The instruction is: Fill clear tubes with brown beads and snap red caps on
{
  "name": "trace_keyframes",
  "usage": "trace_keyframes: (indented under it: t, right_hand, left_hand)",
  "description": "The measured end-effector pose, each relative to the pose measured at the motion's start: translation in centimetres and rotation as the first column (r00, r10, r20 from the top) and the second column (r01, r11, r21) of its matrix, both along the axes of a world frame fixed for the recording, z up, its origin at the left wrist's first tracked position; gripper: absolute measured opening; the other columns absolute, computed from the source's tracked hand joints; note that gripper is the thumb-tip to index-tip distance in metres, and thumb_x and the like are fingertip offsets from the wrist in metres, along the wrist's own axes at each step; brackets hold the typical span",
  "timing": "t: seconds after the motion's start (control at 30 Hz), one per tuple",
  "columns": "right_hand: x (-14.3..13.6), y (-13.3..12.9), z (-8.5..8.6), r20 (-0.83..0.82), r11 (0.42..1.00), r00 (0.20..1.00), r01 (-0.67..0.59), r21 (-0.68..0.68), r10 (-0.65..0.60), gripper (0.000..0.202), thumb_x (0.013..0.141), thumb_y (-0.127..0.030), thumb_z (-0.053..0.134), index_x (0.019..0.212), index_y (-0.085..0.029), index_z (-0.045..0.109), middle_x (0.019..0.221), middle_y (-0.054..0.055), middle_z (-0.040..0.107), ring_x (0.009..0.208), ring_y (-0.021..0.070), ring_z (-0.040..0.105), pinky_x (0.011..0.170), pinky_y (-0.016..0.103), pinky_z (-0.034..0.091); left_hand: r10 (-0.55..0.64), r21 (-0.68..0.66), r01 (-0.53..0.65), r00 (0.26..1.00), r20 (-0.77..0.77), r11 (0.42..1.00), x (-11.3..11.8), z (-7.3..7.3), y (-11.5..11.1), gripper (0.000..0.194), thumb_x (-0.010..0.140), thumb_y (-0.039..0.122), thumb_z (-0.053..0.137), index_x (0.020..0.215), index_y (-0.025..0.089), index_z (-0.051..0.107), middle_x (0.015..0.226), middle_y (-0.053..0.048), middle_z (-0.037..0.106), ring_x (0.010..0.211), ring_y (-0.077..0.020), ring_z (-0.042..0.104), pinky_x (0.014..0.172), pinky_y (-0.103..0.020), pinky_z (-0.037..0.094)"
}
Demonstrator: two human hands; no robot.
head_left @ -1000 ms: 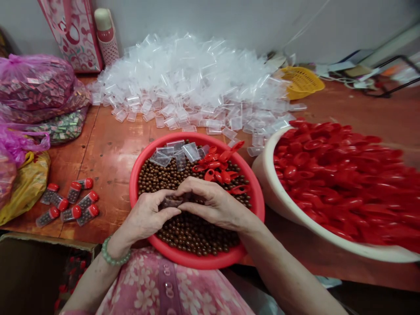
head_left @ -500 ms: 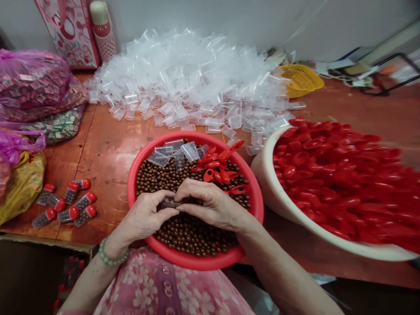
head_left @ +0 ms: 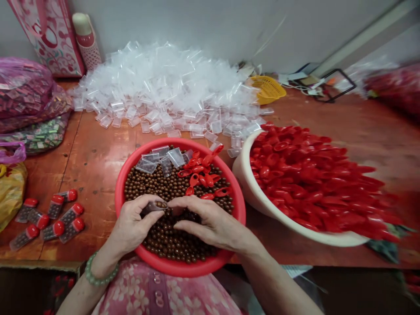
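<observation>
Over the near edge of the tabletop (head_left: 98, 175), a red basin (head_left: 120, 192) sits filled with brown balls (head_left: 183, 245), and we have both hands above it. Our left hand (head_left: 131, 223) pinches a small clear tube (head_left: 149, 208) between thumb and fingers, its mouth turned towards our right hand, with a few balls showing there. Our right hand (head_left: 219, 223) has its fingers parted, the index fingertip close beside that mouth; we see nothing gripped in it, and cannot tell whether it touches the tube.

Behind our hands, empty clear tubes (head_left: 176, 157) and red caps (head_left: 209, 180) lie on the balls. Near the left edge of the tabletop we have a group of capped tubes (head_left: 56, 209), balls inside; towards the far edge rises a heap of clear tubes (head_left: 164, 83). To the right of the basin stands a white tub (head_left: 241, 175) heaped with more red caps (head_left: 305, 175).

As we judge it, a downward tilt of the uncapped mouth would let balls roll out, though most would drop back into the basin. Squeezing too hard could make the smooth tube slip. A bump from our right forearm might tip caps off the overfull tub, near the front edge
</observation>
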State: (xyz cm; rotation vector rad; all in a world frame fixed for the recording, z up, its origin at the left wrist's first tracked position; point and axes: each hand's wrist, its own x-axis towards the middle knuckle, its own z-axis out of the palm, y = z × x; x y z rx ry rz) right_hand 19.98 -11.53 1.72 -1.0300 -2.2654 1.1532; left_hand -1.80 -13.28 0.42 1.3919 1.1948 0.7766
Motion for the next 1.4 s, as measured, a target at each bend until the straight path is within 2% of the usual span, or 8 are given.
trace_keyframes:
  t: [0.1, 0.23, 0.47, 0.6, 0.7, 0.9, 1.03, 1.4]
  right_hand:
    - [1.2, 0.8, -0.2, 0.218, 0.963, 0.951, 0.177, 0.205, -0.222, 0.013, 0.093, -0.028, 0.056, 0.102, -0.02, 0.059, 0.098, 0.007, 0.068, 0.091, 0.0202, 0.063, 0.083, 0.034, 0.049]
    - [1.2, 1.9, -1.1, 0.489, 0.819, 0.69, 0.277, 0.503, -0.534, 0.02, 0.091, -0.038, 0.057, 0.087, -0.019, 0.056, 0.083, 0.011, 0.068, 0.081, 0.0269, 0.064, 0.071, 0.038, 0.047]
    - [-0.6, 1.9, -2.1, 0.539, 0.771, 0.57, 0.315, 0.554, -0.62, 0.014, 0.089, -0.033, 0.056, 0.089, -0.019, 0.053, 0.064, 0.008, 0.066, 0.056, 0.0219, 0.06, 0.049, 0.03, 0.034]
    - [0.1, 1.6, -2.5, 0.369, 0.732, 0.632, 0.582, 0.356, -0.682, 0.024, 0.084, -0.029, 0.058, 0.105, -0.019, 0.052, 0.069, 0.003, 0.064, 0.053, 0.0179, 0.056, 0.05, 0.029, 0.038]
    - [0.4, 1.2, -2.2, 0.045, 0.701, 0.705, 0.709, -0.084, -0.708, 0.044, 0.078, -0.033, 0.065, 0.117, -0.021, 0.049, 0.067, -0.003, 0.057, 0.054, 0.0148, 0.055, 0.051, 0.027, 0.043]
    - [-1.7, 1.3, -0.6, -0.271, 0.626, 0.658, 0.389, -0.676, -0.703, 0.033, 0.064, -0.031, 0.08, 0.089, -0.02, 0.06, 0.064, -0.004, 0.061, 0.052, 0.0095, 0.056, 0.048, 0.021, 0.046]
    - [-3.3, 1.4, -0.7, -0.307, 0.589, 0.654, 0.264, -0.763, -0.691, 0.032, 0.065, -0.034, 0.079, 0.08, -0.022, 0.054, 0.056, -0.005, 0.062, 0.046, 0.0107, 0.058, 0.044, 0.021, 0.047]
    - [-6.6, 0.4, -2.0, -0.436, 0.653, 0.527, 0.348, -0.673, -0.73, 0.031, 0.071, -0.047, 0.075, 0.07, -0.022, 0.056, 0.078, 0.001, 0.064, 0.068, 0.014, 0.058, 0.067, 0.03, 0.053]
  left_hand:
    - [0.025, -0.028, -0.022, 0.995, 0.099, 0.999, -0.2, 0.6, -0.2, 0.018, 0.085, 0.024, 0.062, 0.1, 0.018, 0.068, 0.095, -0.002, 0.071, 0.086, -0.0141, 0.064, 0.08, -0.023, 0.048]
    - [-0.008, -0.064, 0.022, 0.977, 0.211, 0.998, -0.2, 1.2, -0.4, 0.017, 0.085, 0.024, 0.063, 0.1, 0.017, 0.068, 0.097, -0.005, 0.071, 0.09, -0.015, 0.065, 0.083, -0.025, 0.049]
    - [0.1, -0.185, -0.025, 0.908, 0.407, 0.982, 0.6, 0.4, 0.3, 0.019, 0.083, 0.027, 0.065, 0.097, 0.014, 0.064, 0.097, -0.006, 0.07, 0.088, -0.0134, 0.066, 0.085, -0.025, 0.051]
    - [0.142, -0.232, -0.043, 0.893, 0.426, 0.972, 0.8, 0.1, 0.6, 0.017, 0.078, 0.026, 0.069, 0.09, 0.015, 0.062, 0.087, -0.003, 0.068, 0.082, -0.0123, 0.063, 0.08, -0.025, 0.05]
    - [0.149, -0.254, -0.053, 0.916, 0.373, 0.966, 0.9, 0.1, 0.6, 0.018, 0.074, 0.023, 0.071, 0.089, 0.016, 0.063, 0.08, 0.0, 0.065, 0.075, -0.0107, 0.06, 0.074, -0.023, 0.047]
    - [0.116, -0.142, -0.073, 0.94, 0.321, 0.987, 1.2, 0.1, 0.4, 0.011, 0.069, 0.02, 0.073, 0.075, 0.015, 0.065, 0.087, -0.004, 0.066, 0.083, -0.0142, 0.06, 0.08, -0.026, 0.047]
    - [0.145, -0.238, -0.053, 0.911, 0.387, 0.97, 1.8, -0.2, 0.0, 0.015, 0.07, 0.021, 0.072, 0.081, 0.016, 0.065, 0.099, -0.006, 0.069, 0.092, -0.0163, 0.064, 0.089, -0.03, 0.047]
    - [0.209, -0.257, -0.143, 0.945, 0.251, 0.956, 2.1, 0.0, 0.2, 0.02, 0.067, 0.028, 0.073, 0.074, 0.016, 0.058, 0.067, 0.003, 0.059, 0.062, -0.0095, 0.051, 0.063, -0.022, 0.042]
